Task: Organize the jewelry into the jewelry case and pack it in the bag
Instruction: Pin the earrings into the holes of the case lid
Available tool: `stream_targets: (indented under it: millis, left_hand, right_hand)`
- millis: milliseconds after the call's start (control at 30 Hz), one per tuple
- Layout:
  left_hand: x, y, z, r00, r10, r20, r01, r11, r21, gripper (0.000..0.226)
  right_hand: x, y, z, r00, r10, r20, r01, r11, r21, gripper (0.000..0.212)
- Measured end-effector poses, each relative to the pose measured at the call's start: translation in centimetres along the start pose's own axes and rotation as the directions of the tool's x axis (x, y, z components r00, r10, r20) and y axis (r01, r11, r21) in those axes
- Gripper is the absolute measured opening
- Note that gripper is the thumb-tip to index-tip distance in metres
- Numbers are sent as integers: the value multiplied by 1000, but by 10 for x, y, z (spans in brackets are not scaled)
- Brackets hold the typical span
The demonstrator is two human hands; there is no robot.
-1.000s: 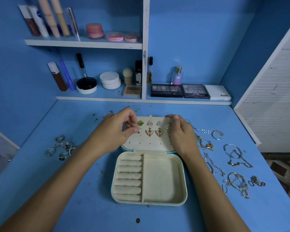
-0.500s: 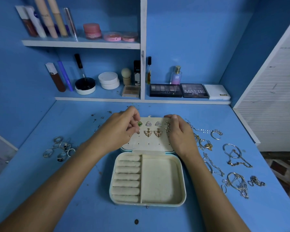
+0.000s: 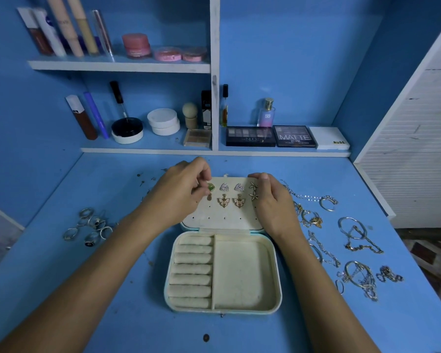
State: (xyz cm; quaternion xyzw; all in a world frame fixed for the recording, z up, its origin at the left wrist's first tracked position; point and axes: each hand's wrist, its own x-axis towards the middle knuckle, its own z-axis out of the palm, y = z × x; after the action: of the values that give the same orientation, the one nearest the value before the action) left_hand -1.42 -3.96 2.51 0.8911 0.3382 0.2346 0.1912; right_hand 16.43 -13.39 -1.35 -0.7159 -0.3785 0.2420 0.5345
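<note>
A cream jewelry case [image 3: 242, 276] lies open on the blue table, ring rolls at its left, an empty tray at its right. Its raised lid panel [image 3: 224, 215] holds triangular, butterfly and starfish earrings. My left hand [image 3: 181, 192] pinches a green earring [image 3: 211, 187] at the panel's upper left. My right hand [image 3: 270, 202] grips the lid's right edge, thumb in front and fingers behind. Several rings [image 3: 89, 226] lie at the left. Chains and bracelets [image 3: 351, 253] lie at the right. No bag is in view.
Shelves behind the case carry cosmetics: tubes [image 3: 61, 29], pink jars [image 3: 136, 45], white jars [image 3: 163, 121], a perfume bottle [image 3: 266, 113] and eyeshadow palettes [image 3: 294, 136]. A white slatted panel [image 3: 423, 149] stands at the right. Small earring backs [image 3: 143, 180] dot the table behind my left hand.
My left hand has shifted slightly at the green earring on the lid panel. My right hand has stayed on the lid's right edge.
</note>
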Motion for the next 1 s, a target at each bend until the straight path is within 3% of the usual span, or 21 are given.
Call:
stream_targets:
  millis: [133,200,300,400,500,600,1000]
  left_hand:
    - [-1,-7,2,989,-38,-145,37,999,-5,21]
    - [-4,-10,6,974,-125,-187,111,991,-80,21]
    - [-9,-17,13,945,-297,-135,255,931,-261,35]
    - [-15,-22,17,926,-376,-34,339,867,-365,59]
    - [-18,-22,22,933,-357,42,344,854,-390,44]
    - [-20,-22,25,937,-348,32,325,836,-442,26]
    - [-20,-19,31,929,-370,-28,333,865,-375,49]
  right_hand:
    - [-1,-1,-1,1000,-11,4,11,1000,0,38]
    - [-3,-1,-1,1000,-20,8,20,1000,5,36]
    - [-4,-2,-1,999,-35,12,35,999,21,34]
    - [-5,-3,-1,999,-45,8,44,999,25,35]
    - [-6,-3,-2,999,-53,11,53,999,11,35]
    - [-5,-4,-1,999,-36,10,36,999,14,36]
    - [0,-9,-1,1000,6,-24,-7,999,-33,42]
